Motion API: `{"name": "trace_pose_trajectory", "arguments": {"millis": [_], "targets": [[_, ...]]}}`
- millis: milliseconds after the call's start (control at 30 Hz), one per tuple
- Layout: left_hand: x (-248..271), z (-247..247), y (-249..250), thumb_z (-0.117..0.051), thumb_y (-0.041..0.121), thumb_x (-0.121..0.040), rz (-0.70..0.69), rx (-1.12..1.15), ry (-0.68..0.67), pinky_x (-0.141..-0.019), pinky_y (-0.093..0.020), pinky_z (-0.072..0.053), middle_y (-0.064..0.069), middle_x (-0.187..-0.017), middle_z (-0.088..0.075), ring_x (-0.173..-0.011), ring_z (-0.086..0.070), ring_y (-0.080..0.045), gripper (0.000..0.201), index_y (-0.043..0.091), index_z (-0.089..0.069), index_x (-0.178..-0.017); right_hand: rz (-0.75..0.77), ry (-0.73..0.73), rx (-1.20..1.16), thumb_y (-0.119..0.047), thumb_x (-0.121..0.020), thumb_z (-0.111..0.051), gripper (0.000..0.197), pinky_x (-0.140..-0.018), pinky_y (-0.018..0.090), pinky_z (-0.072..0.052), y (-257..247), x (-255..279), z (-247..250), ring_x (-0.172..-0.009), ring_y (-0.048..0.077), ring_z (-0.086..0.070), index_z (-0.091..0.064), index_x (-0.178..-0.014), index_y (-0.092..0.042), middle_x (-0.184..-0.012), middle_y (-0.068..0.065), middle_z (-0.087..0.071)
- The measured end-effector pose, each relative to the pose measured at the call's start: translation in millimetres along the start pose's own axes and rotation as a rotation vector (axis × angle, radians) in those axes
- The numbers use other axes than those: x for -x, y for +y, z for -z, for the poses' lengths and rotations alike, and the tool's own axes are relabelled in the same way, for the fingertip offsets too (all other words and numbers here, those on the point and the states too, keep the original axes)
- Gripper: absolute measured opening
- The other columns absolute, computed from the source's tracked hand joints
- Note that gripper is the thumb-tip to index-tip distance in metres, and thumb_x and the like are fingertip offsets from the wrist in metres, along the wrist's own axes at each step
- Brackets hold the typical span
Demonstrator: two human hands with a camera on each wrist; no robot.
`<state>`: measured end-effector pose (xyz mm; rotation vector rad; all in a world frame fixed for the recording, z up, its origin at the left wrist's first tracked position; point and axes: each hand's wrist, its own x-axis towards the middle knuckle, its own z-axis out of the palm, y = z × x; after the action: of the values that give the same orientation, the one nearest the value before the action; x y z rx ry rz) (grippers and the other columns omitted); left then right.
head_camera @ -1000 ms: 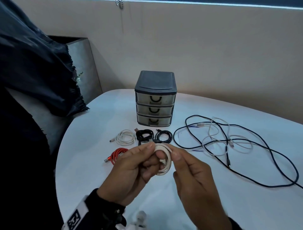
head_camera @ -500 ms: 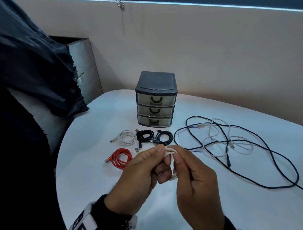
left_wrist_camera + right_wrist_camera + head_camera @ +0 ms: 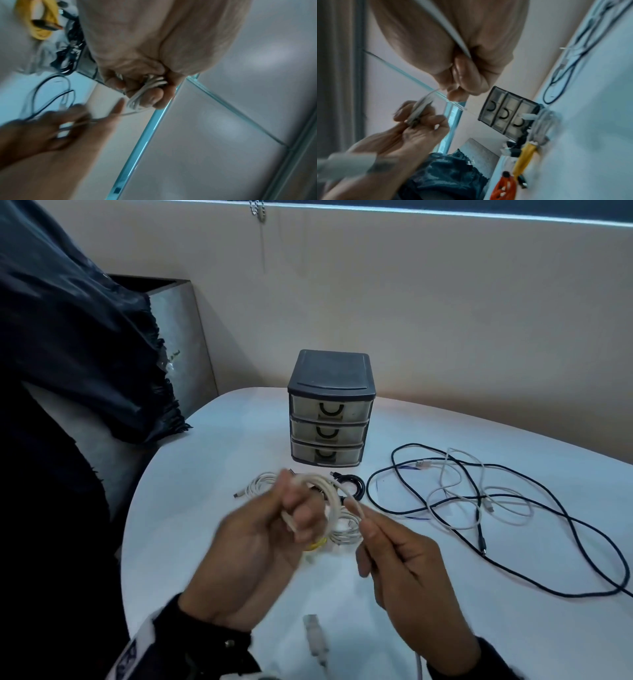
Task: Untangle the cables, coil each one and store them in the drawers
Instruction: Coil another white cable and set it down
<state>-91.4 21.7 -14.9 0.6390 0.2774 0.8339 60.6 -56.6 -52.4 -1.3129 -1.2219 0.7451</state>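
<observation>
Cables mostly lie coiled by the shut drawers (image 3: 330,409); left fingers (image 3: 301,513) clamp a white coil (image 3: 330,498), right fingers (image 3: 368,529) pinch its tail, tangle (image 3: 479,498) remains.

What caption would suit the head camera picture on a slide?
Left hand holds a coiled white cable while the right hand pinches its loose end, before closed drawers.

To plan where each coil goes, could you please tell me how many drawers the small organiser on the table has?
3, stacked in the dark-topped organiser: top drawer, middle drawer, bottom drawer. All three are shut, and none looks hidden.
</observation>
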Motion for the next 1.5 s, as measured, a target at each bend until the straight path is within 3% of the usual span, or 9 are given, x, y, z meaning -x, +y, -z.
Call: {"name": "trace_pose_trajectory", "arguments": {"millis": [133,400,533,767,1033,1133,1233,1333,1500], "targets": [[-1.2,16.2,30.5,-0.031,0.027,-0.106,-0.163,0.029,-0.033,-0.106,-0.040,-0.046,-0.021,-0.134,-0.059,-0.119,-0.063,-0.025,0.047,0.011,-0.060,-0.074,-0.055,-0.274,0.338,-0.031,-0.101,-0.051,0.028,-0.053,0.013,-0.031,4.2,7.1,3.3,-0.047,0.002,-0.042,-0.068,-0.117,-0.046,-0.050,-0.015,-0.048],[0.7,22.0,-9.7,-0.021,0.052,-0.103,-0.269,-1.376,0.158,-0.123,-0.032,-0.007,0.019,-0.112,-0.065,-0.113,-0.056,0.002,0.044,0.031,-0.056,-0.120,0.147,-0.453,0.593,-0.066,-0.084,-0.023,0.037,-0.070,0.008,-0.044,-44.8,23.4,6.7,-0.074,-0.008,-0.054,-0.043,-0.113,-0.053,-0.070,-0.035,-0.053],[5.0,12.4,-17.2,-0.015,0.051,-0.101,-0.293,-1.745,0.059,-0.120,-0.027,0.000,0.011,-0.065,-0.059,-0.074,-0.059,-0.006,0.046,0.025,-0.047,-0.080,0.323,-0.264,0.657,-0.045,-0.093,-0.046,0.020,-0.053,-0.003,-0.029,-55.6,18.1,25.5,-0.050,-0.009,-0.039,-0.062,-0.091,-0.034,-0.059,-0.029,-0.044],[19.4,-4.1,-5.0,-0.039,0.048,-0.096,0.038,-0.906,-0.269,-0.059,-0.014,-0.038,0.013,-0.062,-0.058,-0.052,-0.045,-0.004,0.043,0.023,-0.068,-0.076,0.237,0.084,0.482,-0.043,-0.089,-0.053,0.018,-0.057,0.004,-0.040,-48.3,1.3,52.8,-0.064,0.002,-0.060,-0.071,-0.091,-0.040,-0.077,-0.025,-0.067],[7.0,13.8,16.8,-0.063,0.046,-0.085,-0.053,-0.642,0.030,-0.054,-0.022,-0.030,0.009,-0.046,-0.027,-0.044,-0.029,-0.013,0.042,0.014,-0.058,-0.056,-0.085,-0.378,0.869,-0.049,-0.095,-0.053,0.030,-0.098,0.015,-0.041,-13.3,7.8,49.9,-0.107,-0.010,-0.051,-0.050,-0.122,-0.059,-0.117,-0.034,-0.058],[6.1,9.5,7.4,-0.055,0.038,-0.087,0.000,-0.690,0.015,-0.051,-0.017,-0.032,0.006,-0.048,-0.030,-0.045,-0.030,-0.012,0.038,0.013,-0.061,-0.059,-0.121,-0.314,0.871,-0.065,-0.086,-0.051,0.061,-0.108,0.015,-0.025,-35.9,9.7,49.0,-0.125,-0.025,-0.016,-0.014,-0.133,-0.073,-0.131,-0.055,-0.025],[6.8,-0.3,-2.4,-0.052,0.034,-0.091,0.076,-0.612,-0.061,-0.052,-0.018,-0.029,0.007,-0.048,-0.031,-0.046,-0.030,-0.012,0.038,0.013,-0.061,-0.060,0.024,-0.154,0.501,-0.062,-0.084,-0.058,0.051,-0.108,0.017,-0.028,-51.6,13.5,27.7,-0.134,-0.021,-0.025,-0.034,-0.128,-0.071,-0.129,-0.053,-0.039],[8.9,-4.3,0.1,-0.060,0.036,-0.087,0.087,-0.515,-0.085,-0.054,-0.021,-0.027,0.008,-0.047,-0.027,-0.045,-0.029,-0.013,0.037,0.015,-0.061,-0.057,0.131,0.087,0.118,-0.032,-0.088,-0.072,0.024,-0.067,0.020,-0.053,-43.7,13.6,9.4,-0.069,0.003,-0.068,-0.070,-0.107,-0.046,-0.074,-0.011,-0.072],[9.9,7.0,18.7,-0.070,0.036,-0.085,0.062,-0.043,-0.118,-0.052,-0.016,-0.038,0.006,-0.051,-0.034,-0.048,-0.041,-0.009,0.032,0.008,-0.064,-0.071,-0.089,0.242,-0.173,-0.018,-0.084,-0.064,0.023,-0.039,0.020,-0.030,-27.0,5.0,13.7,-0.038,0.013,-0.029,-0.080,-0.090,-0.034,-0.045,-0.004,-0.039]]}}
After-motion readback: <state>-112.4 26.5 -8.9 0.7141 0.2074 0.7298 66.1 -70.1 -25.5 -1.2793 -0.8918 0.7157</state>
